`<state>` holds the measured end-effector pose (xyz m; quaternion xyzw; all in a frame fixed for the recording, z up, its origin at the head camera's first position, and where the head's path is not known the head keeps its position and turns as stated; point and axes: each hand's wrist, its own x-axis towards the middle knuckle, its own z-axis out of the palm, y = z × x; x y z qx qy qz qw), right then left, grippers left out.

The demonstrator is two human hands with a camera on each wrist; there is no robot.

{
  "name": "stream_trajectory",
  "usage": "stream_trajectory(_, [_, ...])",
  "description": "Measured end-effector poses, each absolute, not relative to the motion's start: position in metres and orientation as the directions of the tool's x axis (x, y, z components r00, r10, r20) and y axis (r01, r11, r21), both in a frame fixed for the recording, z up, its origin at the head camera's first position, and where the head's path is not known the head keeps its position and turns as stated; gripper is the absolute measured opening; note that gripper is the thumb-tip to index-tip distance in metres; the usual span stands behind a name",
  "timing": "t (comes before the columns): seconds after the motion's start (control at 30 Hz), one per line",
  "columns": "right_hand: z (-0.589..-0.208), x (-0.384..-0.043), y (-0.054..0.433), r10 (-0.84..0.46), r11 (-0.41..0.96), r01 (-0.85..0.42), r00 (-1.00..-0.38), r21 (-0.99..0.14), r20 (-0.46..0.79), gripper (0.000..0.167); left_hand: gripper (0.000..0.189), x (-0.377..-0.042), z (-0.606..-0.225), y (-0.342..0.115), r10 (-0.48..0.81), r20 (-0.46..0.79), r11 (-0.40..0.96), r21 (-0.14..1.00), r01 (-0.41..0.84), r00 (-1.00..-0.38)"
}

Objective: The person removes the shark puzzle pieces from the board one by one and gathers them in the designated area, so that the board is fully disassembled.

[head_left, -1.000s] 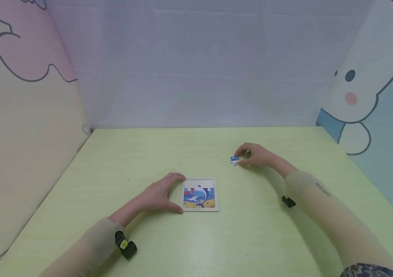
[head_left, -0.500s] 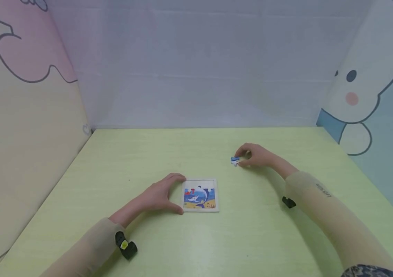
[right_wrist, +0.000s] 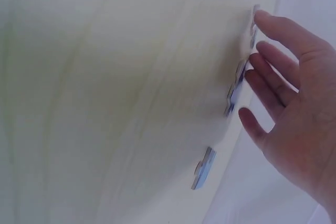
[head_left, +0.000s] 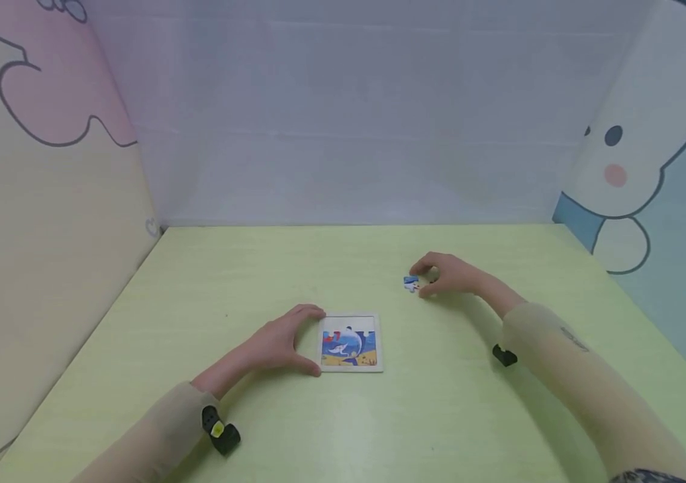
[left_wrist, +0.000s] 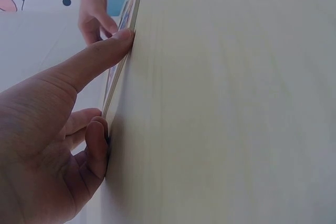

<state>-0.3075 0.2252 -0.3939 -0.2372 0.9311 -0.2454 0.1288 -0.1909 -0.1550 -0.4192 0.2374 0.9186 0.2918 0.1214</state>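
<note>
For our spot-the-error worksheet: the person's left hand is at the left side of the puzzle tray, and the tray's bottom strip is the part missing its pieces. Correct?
Not quite: the head view shows the top strip of the puzzle tray missing its pieces. The left hand is at its left side, as stated.

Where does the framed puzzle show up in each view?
Head: framed puzzle, lower middle; right hand to its upper right.
Left wrist: framed puzzle, upper left, nearly edge-on; right hand beyond it.
Right wrist: not in it; right hand at right side.
Shared landmark: the right hand.
</note>
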Motion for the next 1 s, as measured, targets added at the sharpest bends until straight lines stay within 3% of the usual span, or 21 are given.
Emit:
stream_trajectory(0.23, [-0.393,-0.291,0.212,-0.531,0.730,-0.447,-0.847,-0.518,-0.018,0.056,0.098,-0.191,-0.420,-0.155,0.509,-0.083,0.721,0.586,0.371,-0.857])
stream_trajectory(0.67, [-0.387,-0.241,0.159,-0.613,0.631,-0.608,-0.771,-0.482,0.170,0.047,0.098,-0.191,-0.418,-0.156,0.518,-0.081,0.716,0.585,0.380,-0.852])
stream_trajectory(1.0, [-0.393,-0.205,0.133,-0.650,0.644,-0.593,-0.757,-0.483,0.062,0.040,0.098,-0.192,-0.419,-0.155,0.510,-0.091,0.719,0.591,0.366,-0.856])
